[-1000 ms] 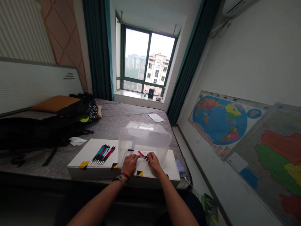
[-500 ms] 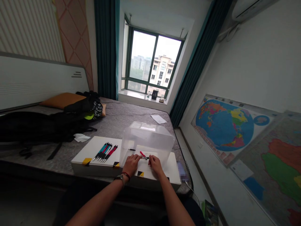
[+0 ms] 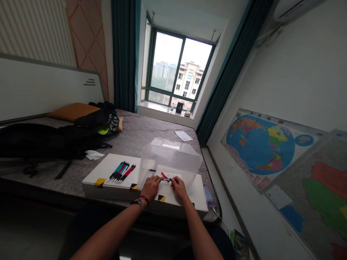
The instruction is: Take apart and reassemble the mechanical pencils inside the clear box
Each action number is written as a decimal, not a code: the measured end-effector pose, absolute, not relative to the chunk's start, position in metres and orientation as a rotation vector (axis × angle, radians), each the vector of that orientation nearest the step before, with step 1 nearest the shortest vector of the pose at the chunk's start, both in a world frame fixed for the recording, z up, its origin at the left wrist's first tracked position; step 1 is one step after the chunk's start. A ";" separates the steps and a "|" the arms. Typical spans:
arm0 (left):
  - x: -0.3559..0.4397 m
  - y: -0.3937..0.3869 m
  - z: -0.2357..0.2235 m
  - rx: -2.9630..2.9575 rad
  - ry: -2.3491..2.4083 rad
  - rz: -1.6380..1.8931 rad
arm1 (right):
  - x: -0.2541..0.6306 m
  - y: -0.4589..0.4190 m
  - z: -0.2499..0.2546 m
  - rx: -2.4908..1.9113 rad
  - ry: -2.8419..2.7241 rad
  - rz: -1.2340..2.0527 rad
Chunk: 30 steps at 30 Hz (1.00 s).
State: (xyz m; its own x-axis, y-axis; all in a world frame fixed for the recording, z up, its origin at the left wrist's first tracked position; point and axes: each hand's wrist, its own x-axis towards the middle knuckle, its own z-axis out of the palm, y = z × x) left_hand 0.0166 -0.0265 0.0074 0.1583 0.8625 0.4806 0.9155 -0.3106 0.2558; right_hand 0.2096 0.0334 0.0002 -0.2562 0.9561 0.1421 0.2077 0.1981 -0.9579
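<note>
My left hand (image 3: pixel 151 186) and my right hand (image 3: pixel 178 186) meet over the open front of a clear plastic box (image 3: pixel 173 155). Fingers closed, they pinch a thin silver-and-black pen piece (image 3: pixel 167 179) from either side, though its ends are hidden by the fingertips. Just behind it lies a red pen barrel (image 3: pixel 163 175), close to my left fingertips. A black pen part (image 3: pixel 152 170) rests farther back, left of the barrel. Several click pens (image 3: pixel 121 172) in teal, black and red lie side by side on the white box (image 3: pixel 92 173), left of my hands.
The white box stands on a grey mattress (image 3: pixel 151 124). A black bag (image 3: pixel 40 141) and a crumpled tissue (image 3: pixel 94 155) lie to the left. White paper (image 3: pixel 183 135) lies behind the clear box. A blurred phone-like object (image 3: pixel 209 196) with a cable sits at the right edge.
The view has shifted slightly. Both hands stay at nearly the same spot with the pen piece between them; the laid-out pens and the clear box have not moved.
</note>
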 end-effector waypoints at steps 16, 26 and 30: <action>0.018 -0.024 0.004 -2.238 -1.879 -0.997 | 0.203 0.036 0.006 -1.184 -1.265 1.155; 0.018 -0.027 0.011 -2.308 -1.838 -0.942 | 0.200 0.031 -0.001 -1.323 -1.570 0.868; 0.018 -0.027 0.011 -2.326 -1.809 -0.924 | 0.201 0.032 -0.002 -1.357 -1.570 0.816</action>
State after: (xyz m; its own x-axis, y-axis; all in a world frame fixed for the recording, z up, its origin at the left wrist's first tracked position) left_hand 0.0185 -0.0273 0.0105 0.1351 0.8659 0.4817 0.8977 -0.3128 0.3104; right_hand 0.2008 0.0324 -0.0019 -0.0151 0.9802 0.1974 0.4014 0.1868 -0.8966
